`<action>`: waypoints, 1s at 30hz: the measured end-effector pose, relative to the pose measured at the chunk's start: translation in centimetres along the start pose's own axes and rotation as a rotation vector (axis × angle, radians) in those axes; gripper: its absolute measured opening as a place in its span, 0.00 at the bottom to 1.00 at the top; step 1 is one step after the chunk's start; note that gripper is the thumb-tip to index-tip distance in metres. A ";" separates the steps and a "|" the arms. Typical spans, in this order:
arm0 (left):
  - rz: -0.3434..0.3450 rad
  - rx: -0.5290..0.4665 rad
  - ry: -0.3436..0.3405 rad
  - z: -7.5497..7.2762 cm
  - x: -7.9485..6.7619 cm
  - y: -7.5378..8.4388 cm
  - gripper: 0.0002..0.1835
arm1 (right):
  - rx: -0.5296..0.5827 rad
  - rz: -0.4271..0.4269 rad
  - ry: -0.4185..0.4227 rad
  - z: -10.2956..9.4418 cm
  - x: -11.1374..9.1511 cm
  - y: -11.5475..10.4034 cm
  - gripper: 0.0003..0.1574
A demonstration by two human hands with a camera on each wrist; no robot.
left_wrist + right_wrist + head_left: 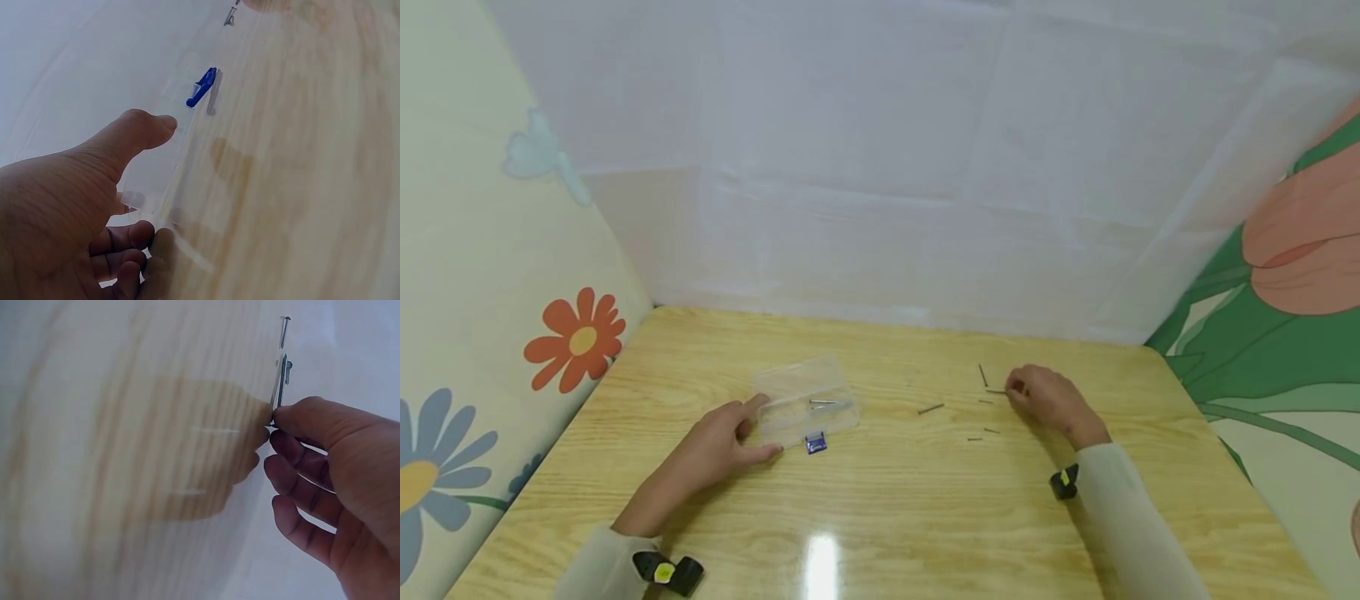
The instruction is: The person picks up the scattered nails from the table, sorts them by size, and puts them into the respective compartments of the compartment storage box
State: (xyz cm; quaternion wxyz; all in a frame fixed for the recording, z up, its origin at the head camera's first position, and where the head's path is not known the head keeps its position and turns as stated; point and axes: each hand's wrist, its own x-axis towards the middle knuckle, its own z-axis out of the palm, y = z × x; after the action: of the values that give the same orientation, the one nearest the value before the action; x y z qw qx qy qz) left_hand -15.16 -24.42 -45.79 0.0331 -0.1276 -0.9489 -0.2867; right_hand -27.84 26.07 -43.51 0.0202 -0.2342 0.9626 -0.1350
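A clear plastic box (797,379) with its lid up lies on the table, a blue latch (816,442) at its front edge. A few shiny nails (823,403) lie inside. My left hand (718,446) holds the box's left end, thumb at the front edge and index finger farther back. Over on the right, my right hand (1051,402) pinches a nail (280,384) between thumb and fingertips, low over the wood. Beyond that nail, the right wrist view shows another nail (285,331) lying on the table.
Several loose nails are scattered on the wooden table (880,508): a longer nail (931,408) between box and right hand, another nail (982,375) behind, and a small nail (974,439) in front. A white sheet (865,167) hangs at the back; flowered panels flank both sides.
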 end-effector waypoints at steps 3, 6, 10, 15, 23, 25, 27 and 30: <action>0.001 0.001 0.001 0.0 -0.1 0.1 0.42 | -0.006 -0.015 -0.006 0.0 0.0 0.0 0.05; 0.003 0.001 0.002 0.0 -0.1 0.1 0.41 | -0.013 -0.034 -0.009 0.1 -0.1 0.1 0.05; 0.006 0.008 0.008 -0.1 -0.1 0.1 0.40 | -0.011 -0.046 -0.003 0.2 -0.1 0.3 0.04; 0.011 0.003 0.015 -0.1 -0.1 0.2 0.39 | 0.015 -0.043 0.001 0.3 -0.2 0.6 0.05; 0.012 0.005 0.013 0.0 0.0 0.0 0.40 | 0.045 -0.056 0.008 0.2 -0.3 0.4 0.05; 0.013 0.003 0.013 0.0 0.0 0.0 0.39 | 0.051 -0.063 0.009 0.1 -0.3 0.1 0.06; 0.014 0.002 0.014 0.0 0.0 0.0 0.39 | 0.057 -0.068 0.009 -0.2 -0.2 -0.2 0.06; 0.012 0.003 0.016 0.0 -0.1 0.2 0.39 | 0.074 -0.081 0.014 -0.6 0.0 -0.8 0.07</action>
State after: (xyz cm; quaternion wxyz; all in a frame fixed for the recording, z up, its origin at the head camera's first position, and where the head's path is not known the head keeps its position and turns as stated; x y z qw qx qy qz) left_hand -15.02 -24.35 -45.69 0.0429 -0.1311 -0.9483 -0.2859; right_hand -27.51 25.52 -42.75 0.0164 -0.2712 0.9467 -0.1729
